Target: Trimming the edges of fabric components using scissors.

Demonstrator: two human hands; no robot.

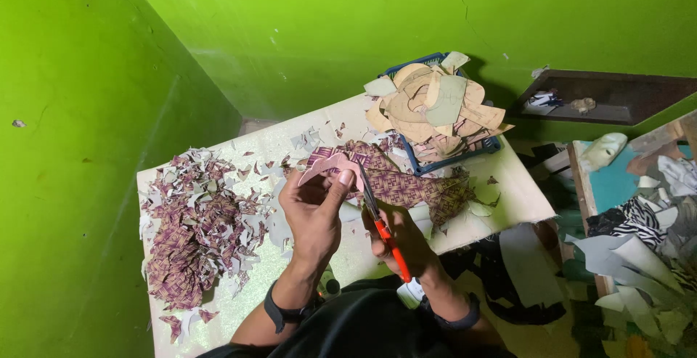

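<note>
With the left hand (pixel 314 202) fingers (pixel 341 181) pinching the pink curved cutout (pixel 328 164) just beside the blades, the red-handled scissors (pixel 381 227) gripped by the right hand (pixel 406 245) could nick those fingertips or wander off the outline

Low pale wooden board table (pixel 508 184) set against green walls. Left half: dense heap of purple woven-pattern offcut scraps (pixel 192 231), grey backing showing. Centre: large purple-and-tan woven-pattern sheet (pixel 417 184), flat, edges irregular. Far right corner: blue plastic basket (pixel 421 163), overfilled with tan cardboard cut shapes (pixel 435 107). Small scraps scattered between heap and sheet.
</note>
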